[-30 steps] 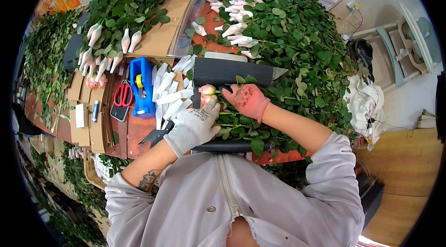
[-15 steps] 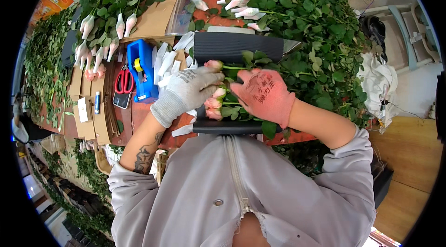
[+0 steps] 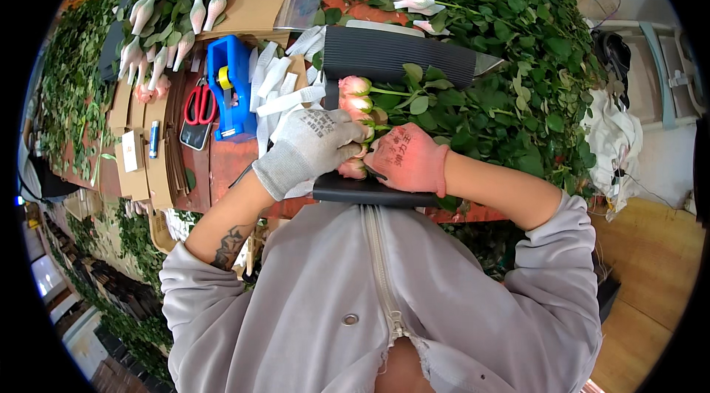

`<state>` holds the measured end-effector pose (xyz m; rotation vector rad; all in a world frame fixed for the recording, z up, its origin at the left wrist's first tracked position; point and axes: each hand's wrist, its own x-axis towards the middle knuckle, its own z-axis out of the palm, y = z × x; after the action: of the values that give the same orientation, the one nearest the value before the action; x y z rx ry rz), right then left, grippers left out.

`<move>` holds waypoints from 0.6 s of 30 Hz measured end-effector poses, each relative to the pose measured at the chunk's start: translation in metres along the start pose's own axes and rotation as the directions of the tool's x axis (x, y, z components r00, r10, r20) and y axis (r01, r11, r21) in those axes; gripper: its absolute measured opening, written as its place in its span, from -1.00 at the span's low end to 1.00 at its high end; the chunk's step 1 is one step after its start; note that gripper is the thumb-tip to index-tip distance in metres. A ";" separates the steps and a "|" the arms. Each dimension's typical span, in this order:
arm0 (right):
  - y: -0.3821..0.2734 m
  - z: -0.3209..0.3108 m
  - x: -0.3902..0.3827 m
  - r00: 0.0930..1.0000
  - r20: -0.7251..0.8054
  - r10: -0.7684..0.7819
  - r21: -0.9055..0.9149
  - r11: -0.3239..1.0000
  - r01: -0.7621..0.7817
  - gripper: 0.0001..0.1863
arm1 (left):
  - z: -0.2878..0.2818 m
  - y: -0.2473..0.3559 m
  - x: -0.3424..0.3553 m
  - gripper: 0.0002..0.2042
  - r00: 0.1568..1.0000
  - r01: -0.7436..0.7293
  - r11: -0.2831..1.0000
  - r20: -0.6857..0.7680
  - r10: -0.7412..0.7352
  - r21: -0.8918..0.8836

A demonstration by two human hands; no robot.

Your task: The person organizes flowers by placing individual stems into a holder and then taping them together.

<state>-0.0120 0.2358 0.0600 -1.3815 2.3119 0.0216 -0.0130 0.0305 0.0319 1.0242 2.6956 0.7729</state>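
A row of pink roses (image 3: pixel 355 86) with green stems lies in a black ribbed wrapper (image 3: pixel 399 56). The heads point left, the leafy stems right. My left hand (image 3: pixel 314 143), in a grey glove, is closed over the rose heads at the middle of the row, its fingertips partly hiding them. Against it, my right hand (image 3: pixel 407 158), in a red glove, curls its fingers round rose stems just behind the heads. Its palm side and the stems inside are hidden. One rose head shows below the left fingers, near the wrapper's front edge (image 3: pixel 373 192).
Left of the wrapper lie white paper strips (image 3: pixel 277 86), a blue tape dispenser (image 3: pixel 231 90), red-handled scissors (image 3: pixel 200 106) and a glue stick (image 3: pixel 154 140). Net-sleeved roses (image 3: pixel 140 16) lie at the far left, others (image 3: pixel 414 2) at the back. Foliage (image 3: pixel 532 60) fills the right.
Both hands have moved toward me along the row of roses, uncovering the heads at its far end. The right fingers have drawn in round stems. The view has shifted slightly.
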 end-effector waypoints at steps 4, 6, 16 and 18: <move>-0.002 0.006 0.003 0.992 -0.092 0.092 0.167 0.983 -0.075 -0.80 | 0.002 0.000 -0.002 -0.78 0.999 0.030 0.999 -0.019 -0.030 -0.037; -0.002 0.011 0.004 0.988 -0.092 0.128 0.184 0.977 -0.109 -0.81 | 0.005 -0.001 -0.004 -0.81 0.999 0.032 0.996 -0.041 -0.035 -0.082; 0.009 0.033 -0.001 0.974 -0.187 0.132 0.370 0.927 -0.054 -0.77 | 0.004 -0.007 -0.028 -0.81 0.722 0.675 0.380 0.459 -0.518 -0.632; 0.008 0.031 -0.001 0.979 -0.137 0.153 0.368 0.925 -0.093 -0.76 | 0.004 -0.010 -0.020 -0.74 0.756 0.654 0.583 0.426 -0.496 -0.481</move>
<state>-0.0073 0.2480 0.0306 -1.0845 2.3796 -0.4711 -0.0024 0.0128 0.0224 0.0373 2.0818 1.1443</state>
